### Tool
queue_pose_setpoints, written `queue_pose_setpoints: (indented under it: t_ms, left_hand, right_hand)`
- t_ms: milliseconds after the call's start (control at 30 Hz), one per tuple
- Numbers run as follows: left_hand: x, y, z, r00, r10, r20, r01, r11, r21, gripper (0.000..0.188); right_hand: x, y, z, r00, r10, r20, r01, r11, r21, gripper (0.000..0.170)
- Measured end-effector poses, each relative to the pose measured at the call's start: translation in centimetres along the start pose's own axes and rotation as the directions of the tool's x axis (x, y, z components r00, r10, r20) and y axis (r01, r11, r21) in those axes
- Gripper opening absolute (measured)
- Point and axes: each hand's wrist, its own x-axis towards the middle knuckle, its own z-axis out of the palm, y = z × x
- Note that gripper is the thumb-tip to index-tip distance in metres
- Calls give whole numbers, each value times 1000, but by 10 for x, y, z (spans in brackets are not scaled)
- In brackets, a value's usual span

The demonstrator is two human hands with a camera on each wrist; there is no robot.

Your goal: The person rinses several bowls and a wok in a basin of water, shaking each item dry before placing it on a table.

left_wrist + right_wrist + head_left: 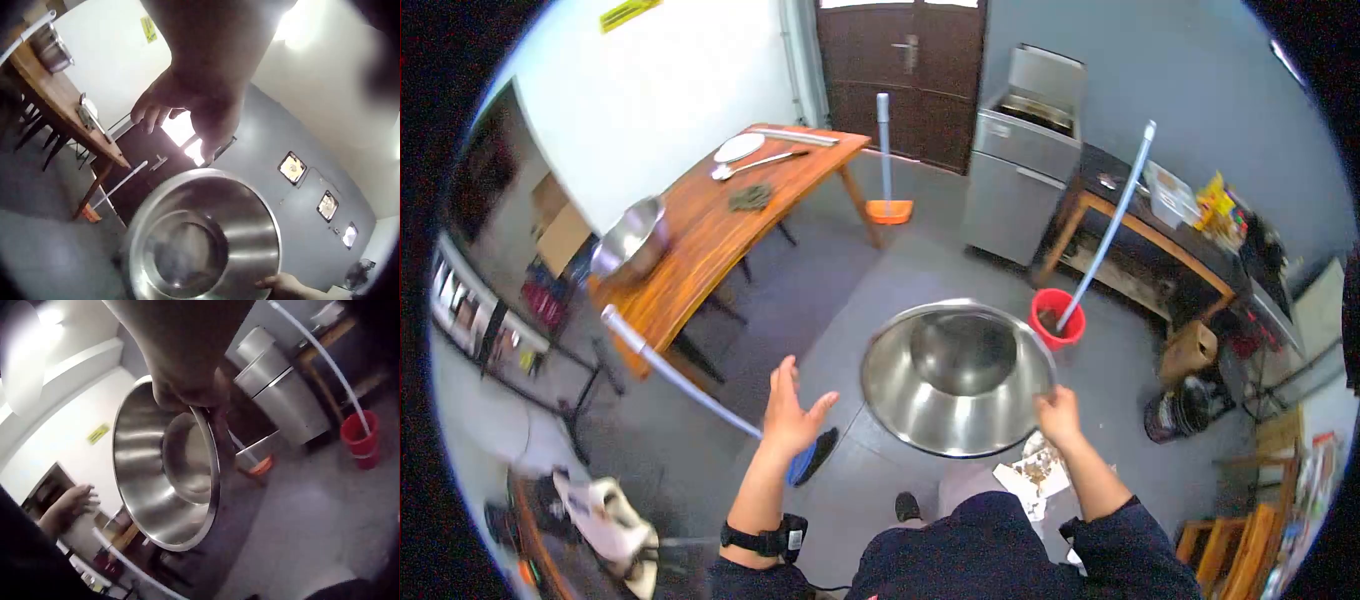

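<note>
A large, shiny stainless steel basin hangs over the floor in front of the body, its hollow inside turned up toward the head camera. My right hand grips its rim at the right side; in the right wrist view the fingers of that hand are curled over the edge of the basin. To the left of the basin, my left hand is held up in the air with fingers spread and nothing in it. The left wrist view shows that hand above the basin's rim, apart from it.
A wooden table at left bears a second metal bowl, a white plate and long utensils. On the floor stand a red bucket with a long handle in it, an orange dustpan and stained white sheets.
</note>
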Motion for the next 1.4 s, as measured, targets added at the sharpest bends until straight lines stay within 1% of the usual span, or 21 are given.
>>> queue_pose_setpoints:
  t_ms: [33, 100, 133, 167, 200, 267, 367, 400, 467, 500, 533, 567, 633, 733, 833, 933, 1033, 1067, 1167, 1367, 1400]
  left_hand:
    - [17, -11, 13, 994, -46, 103, 42, 999, 31, 73]
    - [56, -29, 33, 959, -28, 282, 38, 999, -32, 72]
    - [79, -37, 41, 933, -20, 359, 43, 997, -57, 71]
    - [102, -44, 49, 922, 8, 388, 27, 996, -84, 69]
    - [124, -51, 58, 911, 32, 412, 15, 994, -110, 68]
    - [167, -56, 75, 904, 57, 423, 5, 990, -144, 62]
    - [236, -77, 98, 901, -85, 426, 197, 954, -226, 59]
    - [257, -73, 98, 913, -62, 402, 150, 970, -189, 58]
    - [296, -66, 93, 931, -11, 364, 55, 993, -109, 56]
    - [314, -66, 92, 937, 4, 349, 42, 991, -127, 55]
    - [332, -69, 90, 943, 24, 332, 27, 989, -148, 54]
    - [349, -74, 90, 947, 43, 319, 12, 985, -170, 53]
    - [379, -92, 96, 965, 20, 262, 44, 971, -235, 50]
    - [429, -96, 93, 961, -54, 271, 124, 961, -246, 45]
    - [487, -103, 100, 965, -53, 258, 139, 935, -327, 41]
    - [562, -96, 111, 959, -48, 281, 150, 923, -354, 38]
    - [646, -104, 143, 935, 38, 351, 129, 890, -437, 38]
    - [674, -101, 153, 932, 126, 339, 38, 898, -439, 38]
    - [744, -85, 181, 878, 165, 450, 67, 888, -456, 39]
    - [847, -37, 237, 808, 280, 517, 31, 858, -513, 39]
    - [859, -31, 251, 799, 295, 524, 40, 843, -536, 39]
  right_hand:
    - [6, 10, -11, 997, 69, -27, -63, 984, 164, 16]
    - [20, 55, -24, 940, 269, -210, -278, 960, -16, 22]
    - [31, 91, -29, 963, 148, -227, -151, 989, 5, 23]
    - [37, 125, -30, 924, 203, -325, -241, 967, -80, 22]
    - [39, 94, -37, 881, 340, -329, -264, 930, 255, 21]
    - [60, 82, -44, 751, 449, -485, -477, 876, 72, 20]
    - [116, 94, -29, 669, 430, -606, -479, 873, 91, 19]
    - [138, 123, -22, 743, 424, -519, -335, 906, 260, 18]
    - [181, 110, -3, 731, 441, -521, -345, 897, 276, 18]
    - [208, 93, 7, 723, 445, -528, -343, 895, 285, 18]
    - [232, 61, 13, 747, 484, -455, -309, 859, 408, 16]
    - [254, 63, 23, 747, 501, -436, -350, 855, 382, 16]
    - [300, 66, 46, 744, 538, -397, -435, 841, 323, 16]
    - [360, -2, 60, 770, 546, -330, -379, 807, 452, 17]
    - [416, -32, 74, 808, 513, -290, -314, 791, 525, 18]
    - [470, -49, 82, 765, 582, -275, -335, 726, 600, 18]
    - [514, -80, 83, 734, 517, -441, -145, 754, 641, 18]
    - [526, -100, 77, 703, 571, -424, -236, 750, 618, 19]
    - [557, -109, 67, 694, 463, -552, -68, 805, 590, 20]
    - [595, -110, 16, 508, 434, -744, -98, 887, 450, 16]
    - [601, -111, 3, 456, 413, -788, -204, 911, 359, 16]
